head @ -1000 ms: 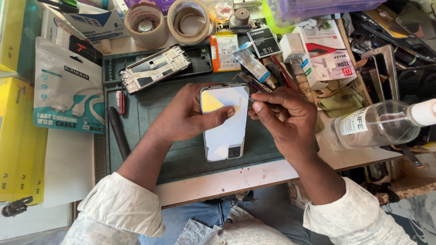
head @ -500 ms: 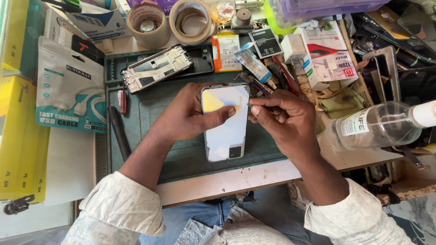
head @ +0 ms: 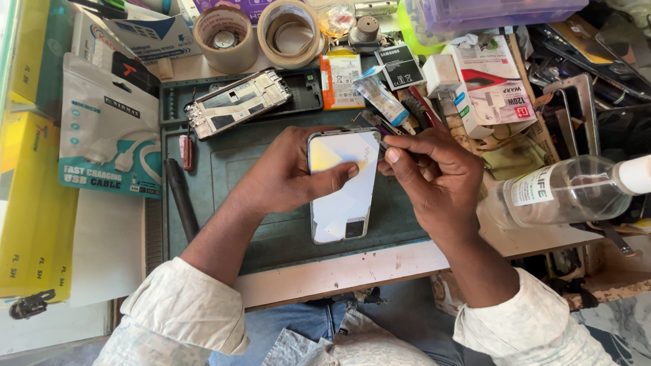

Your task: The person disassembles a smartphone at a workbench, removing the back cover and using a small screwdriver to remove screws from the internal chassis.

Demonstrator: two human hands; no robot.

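A white-backed phone (head: 341, 207) lies back-up on a dark green work mat (head: 271, 237). My left hand (head: 291, 173) grips the phone's upper part, with the thumb pressed across the back cover. My right hand (head: 434, 179) sits at the phone's upper right edge, thumb and fingers pinched together on a small thin tool that is mostly hidden. The lower half of the phone, with its dark camera square, is uncovered.
A stripped phone frame (head: 237, 103) lies in the mat's far tray. Two tape rolls (head: 226, 30) stand behind it. A clear bottle (head: 563, 190) lies on its side at the right. A cable packet (head: 108, 142) and yellow boxes (head: 27, 203) fill the left; a black tool (head: 182, 200) lies on the mat's left side.
Both hands stay on the phone. The right hand's pinched fingers have shifted only slightly along the phone's upper right edge.
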